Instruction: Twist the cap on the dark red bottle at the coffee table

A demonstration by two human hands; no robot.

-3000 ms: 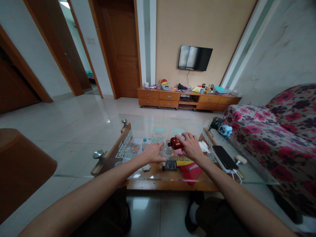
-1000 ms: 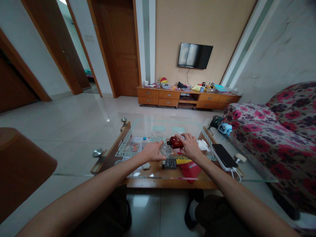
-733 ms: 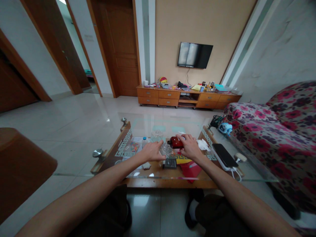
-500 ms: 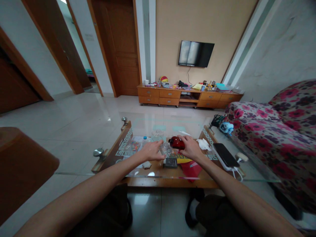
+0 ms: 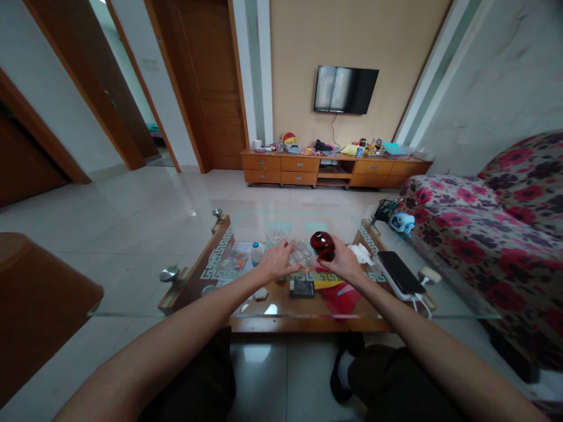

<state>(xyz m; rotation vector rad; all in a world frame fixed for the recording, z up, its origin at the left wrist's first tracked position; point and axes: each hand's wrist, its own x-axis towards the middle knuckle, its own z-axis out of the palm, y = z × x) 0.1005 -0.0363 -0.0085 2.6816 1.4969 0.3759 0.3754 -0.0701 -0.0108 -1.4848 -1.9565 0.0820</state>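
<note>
My right hand (image 5: 342,259) is closed around a shiny dark red-brown bottle (image 5: 324,247). The bottle's round mouth faces up and a little left, and the bottle is held above the glass tabletop. Beside it, my left hand (image 5: 278,261) curls its fingers around the left side of a clear, see-through vessel (image 5: 301,255), perhaps a glass. Its outline blends with the tabletop, so its exact shape is hard to make out. A small gap separates bottle and vessel.
The glass coffee table (image 5: 259,313) has a black phone on a white box (image 5: 402,274) at right and crumpled tissue (image 5: 360,254) behind. A blue-capped bottle (image 5: 255,255) stands left. Below the glass show a dark box (image 5: 301,288) and a red item (image 5: 341,302). A flowered sofa (image 5: 466,217) flanks the right.
The bottle has turned from lying tilted, mouth leftward by the clear vessel, to more upright, and moved slightly right away from it. My left hand stays at the vessel.
</note>
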